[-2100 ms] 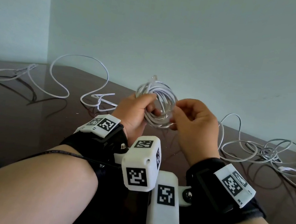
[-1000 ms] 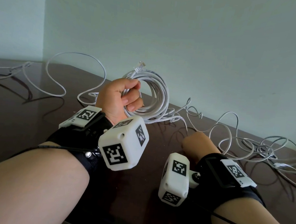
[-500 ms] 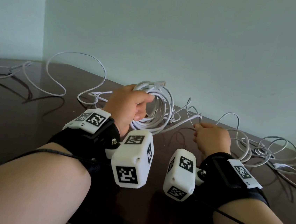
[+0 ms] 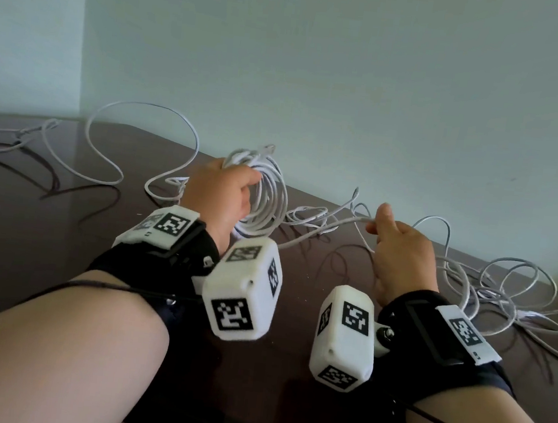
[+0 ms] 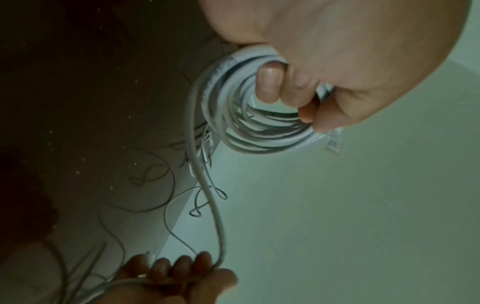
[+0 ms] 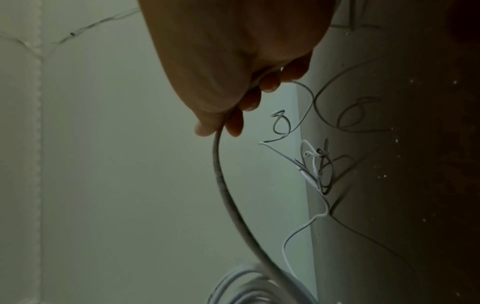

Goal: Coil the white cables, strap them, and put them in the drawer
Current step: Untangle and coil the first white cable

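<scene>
My left hand (image 4: 224, 192) grips a coil of white cable (image 4: 268, 200) held above the dark table, fingers curled through its loops (image 5: 259, 127). A clear plug (image 5: 333, 142) sticks out of the coil. The free strand (image 4: 331, 227) runs from the coil to my right hand (image 4: 401, 248), which pinches it between thumb and curled fingers (image 6: 233, 121). The same strand (image 6: 228, 197) hangs in a curve down to the coil (image 6: 246, 288). No strap and no drawer are in view.
Another loose white cable (image 4: 112, 145) snakes across the dark brown table (image 4: 43, 241) at the back left. A tangle of thin white cables (image 4: 503, 290) lies at the right along the pale wall. Thin twisted cable loops (image 4: 322, 212) lie between my hands.
My right hand left the coil, dropped to the table, then rose pinching the free strand and pulled it out to the right. My left hand kept the coil, lowering it slightly.
</scene>
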### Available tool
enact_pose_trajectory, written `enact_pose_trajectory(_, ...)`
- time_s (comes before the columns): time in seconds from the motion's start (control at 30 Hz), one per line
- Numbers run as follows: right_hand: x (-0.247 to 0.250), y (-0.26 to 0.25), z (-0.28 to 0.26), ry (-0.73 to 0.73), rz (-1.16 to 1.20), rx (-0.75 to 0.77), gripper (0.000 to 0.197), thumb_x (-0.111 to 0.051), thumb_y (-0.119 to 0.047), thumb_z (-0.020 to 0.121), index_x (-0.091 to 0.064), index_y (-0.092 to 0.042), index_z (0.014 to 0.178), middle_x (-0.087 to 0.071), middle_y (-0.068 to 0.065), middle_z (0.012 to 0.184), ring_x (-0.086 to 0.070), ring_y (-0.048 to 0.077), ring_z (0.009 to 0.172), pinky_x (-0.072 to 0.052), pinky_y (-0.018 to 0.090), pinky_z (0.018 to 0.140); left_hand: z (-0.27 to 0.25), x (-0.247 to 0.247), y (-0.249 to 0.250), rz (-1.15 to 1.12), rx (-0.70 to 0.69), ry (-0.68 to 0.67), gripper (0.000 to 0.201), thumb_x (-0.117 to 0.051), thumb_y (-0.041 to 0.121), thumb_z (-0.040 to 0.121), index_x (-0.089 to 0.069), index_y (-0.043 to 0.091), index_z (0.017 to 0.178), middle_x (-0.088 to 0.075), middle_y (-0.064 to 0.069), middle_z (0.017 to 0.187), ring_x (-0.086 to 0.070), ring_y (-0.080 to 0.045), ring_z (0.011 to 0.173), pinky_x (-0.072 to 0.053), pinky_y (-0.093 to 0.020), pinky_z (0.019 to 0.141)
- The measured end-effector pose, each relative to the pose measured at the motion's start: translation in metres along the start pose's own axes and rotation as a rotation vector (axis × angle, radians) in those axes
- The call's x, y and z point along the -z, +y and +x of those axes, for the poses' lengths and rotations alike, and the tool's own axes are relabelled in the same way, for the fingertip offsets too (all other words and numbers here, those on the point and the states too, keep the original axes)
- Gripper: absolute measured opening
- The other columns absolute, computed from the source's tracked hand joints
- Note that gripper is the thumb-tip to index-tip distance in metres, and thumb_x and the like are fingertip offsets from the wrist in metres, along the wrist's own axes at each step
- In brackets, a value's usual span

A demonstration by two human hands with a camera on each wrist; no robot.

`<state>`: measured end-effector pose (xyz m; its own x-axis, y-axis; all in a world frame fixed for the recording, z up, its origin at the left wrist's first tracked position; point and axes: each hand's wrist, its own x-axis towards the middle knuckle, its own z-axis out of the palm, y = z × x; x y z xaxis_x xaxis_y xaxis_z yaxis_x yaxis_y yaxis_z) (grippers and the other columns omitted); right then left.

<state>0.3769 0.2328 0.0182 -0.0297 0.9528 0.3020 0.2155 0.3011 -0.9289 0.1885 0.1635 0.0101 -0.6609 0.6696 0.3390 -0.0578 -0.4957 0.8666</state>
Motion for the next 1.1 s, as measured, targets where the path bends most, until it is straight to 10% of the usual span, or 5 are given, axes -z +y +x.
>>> enact_pose_trajectory(0.2,-0.003,0.005,0.004,0.005,-0.061,0.067,0.055,-0.055,-0.054,0.087,-0.058,0.0,0.079,-0.033,0.003,0.056,-0.03,0.019,0.048,-0.027,0.02,0.04,0.002,0.003,-0.002,0.009,-0.025,0.053,0.026,-0.06,0.013,0.074,-0.04,0.012,0.057,-0.034,0.008,0.034,-0.03,-0.015,0.035,-0.026,-0.024,0.046)
enact_pose_trajectory(0.37,0.007,0.006,0.011,0.192,-0.152,0.076,0.055,-0.048,-0.045,0.094,-0.034,-0.01,0.054,-0.033,0.007,0.053,-0.032,0.026,0.052,-0.028,0.024,0.045,-0.01,-0.004,0.002,-0.102,-0.024,-0.402,0.037,-0.053,0.008,0.073,-0.046,0.012,0.036,-0.027,0.007,0.033,-0.025,-0.013,0.032,-0.02,-0.028,0.044)
enact_pose_trajectory(0.67,-0.014,-0.004,-0.004,0.096,-0.01,0.214,0.049,-0.04,-0.054,0.089,-0.041,-0.015,0.06,-0.043,0.009,0.059,-0.04,0.026,0.059,-0.044,0.05,0.061,-0.021,-0.011,-0.007,0.537,-0.123,-0.499,0.003,-0.062,0.022,0.09,-0.06,0.024,0.087,-0.055,0.014,0.05,-0.048,0.001,0.045,-0.036,-0.022,0.055)
enact_pose_trajectory(0.8,-0.022,-0.009,-0.012,-0.113,0.256,0.201,0.033,-0.042,-0.022,0.099,-0.053,-0.014,0.069,-0.05,0.0,0.058,-0.041,0.015,0.051,-0.039,0.031,0.053,-0.021,-0.015,-0.008,0.689,-0.128,-0.484,0.025,-0.058,0.035,0.091,-0.061,0.018,0.108,-0.067,0.002,0.088,-0.062,-0.014,0.081,-0.047,-0.029,0.077)
enact_pose_trajectory(1.1,-0.03,-0.01,-0.028,-0.5,-0.031,0.494,0.035,-0.045,-0.01,0.097,-0.06,-0.04,0.107,-0.063,-0.013,0.076,-0.052,-0.007,0.065,-0.04,0.006,0.067,-0.016,-0.018,-0.017,0.328,-0.003,-0.25,0.021,-0.059,0.031,0.081,-0.057,0.018,0.065,-0.053,-0.005,0.058,-0.05,-0.022,0.057,-0.041,-0.041,0.064)
